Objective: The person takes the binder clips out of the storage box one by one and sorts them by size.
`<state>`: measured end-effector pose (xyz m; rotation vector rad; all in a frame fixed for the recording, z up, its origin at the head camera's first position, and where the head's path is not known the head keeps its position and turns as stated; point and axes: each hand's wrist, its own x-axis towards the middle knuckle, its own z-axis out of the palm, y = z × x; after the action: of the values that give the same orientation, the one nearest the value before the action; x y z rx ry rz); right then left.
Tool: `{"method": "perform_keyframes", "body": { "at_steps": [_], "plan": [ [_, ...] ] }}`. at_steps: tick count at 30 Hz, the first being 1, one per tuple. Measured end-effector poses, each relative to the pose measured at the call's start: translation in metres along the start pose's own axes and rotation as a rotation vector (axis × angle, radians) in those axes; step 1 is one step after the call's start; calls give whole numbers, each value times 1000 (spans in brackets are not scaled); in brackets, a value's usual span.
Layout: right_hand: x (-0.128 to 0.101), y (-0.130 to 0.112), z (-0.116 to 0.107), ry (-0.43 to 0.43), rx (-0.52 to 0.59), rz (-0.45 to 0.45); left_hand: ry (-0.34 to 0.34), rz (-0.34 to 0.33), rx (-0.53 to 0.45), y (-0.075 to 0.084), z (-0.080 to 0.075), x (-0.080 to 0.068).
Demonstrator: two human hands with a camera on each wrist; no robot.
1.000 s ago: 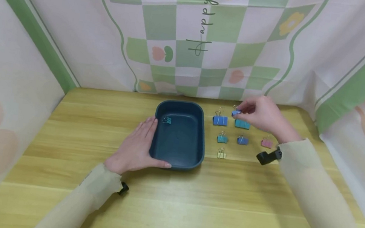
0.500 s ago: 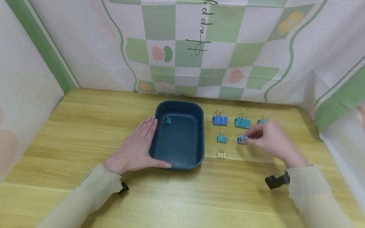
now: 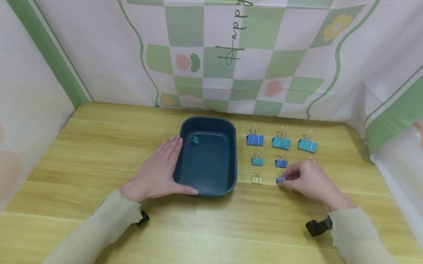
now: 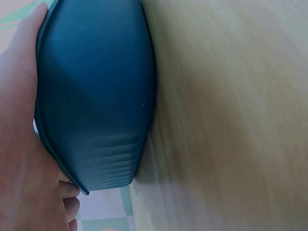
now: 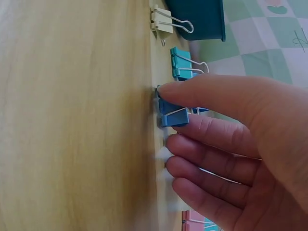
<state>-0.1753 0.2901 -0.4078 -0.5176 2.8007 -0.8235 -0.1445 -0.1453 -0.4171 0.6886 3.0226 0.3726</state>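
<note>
My right hand [image 3: 310, 181] pinches a small blue binder clip [image 5: 174, 115] between thumb and index finger, low over the table beside the yellow binder clip [image 3: 256, 180]. The other fingers are bent loosely below it. My left hand [image 3: 157, 171] rests along the left side of a dark blue tray [image 3: 233, 170], fingers straight at the rim and thumb across the near corner. A few small teal clips [image 3: 193, 140] lie inside the tray. A pink binder clip [image 5: 192, 220], mostly hidden by my right hand in the head view, shows in the right wrist view.
Behind my right hand stand a large blue clip [image 3: 255, 140] and two large teal clips [image 3: 281, 142] [image 3: 307, 145]. A smaller teal clip [image 3: 257, 161] and a blue clip [image 3: 280, 163] form a row in front. A printed curtain [image 3: 250, 75] borders the wooden table [image 3: 198, 240].
My right hand has brought the small blue clip from the back row toward the front, beside the yellow clip, uncovering the large teal clips. My left hand and the tray stay in place.
</note>
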Motion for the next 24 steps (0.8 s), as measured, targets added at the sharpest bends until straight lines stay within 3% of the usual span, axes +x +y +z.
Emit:
{"method": "perform_keyframes", "body": {
  "at_steps": [8, 15, 19, 24],
  "plan": [
    [0, 4, 4, 30, -26, -37, 15, 10, -16, -1, 1, -1],
    [-2, 1, -2, 40, -59, 10, 5, -1, -15, 0, 0, -1],
    [0, -12, -13, 90, -46, 7, 9, 3, -18, 0, 1, -1],
    [9, -38, -28, 170, -44, -73, 9, 3, -13, 0, 1, 0]
  ]
}}
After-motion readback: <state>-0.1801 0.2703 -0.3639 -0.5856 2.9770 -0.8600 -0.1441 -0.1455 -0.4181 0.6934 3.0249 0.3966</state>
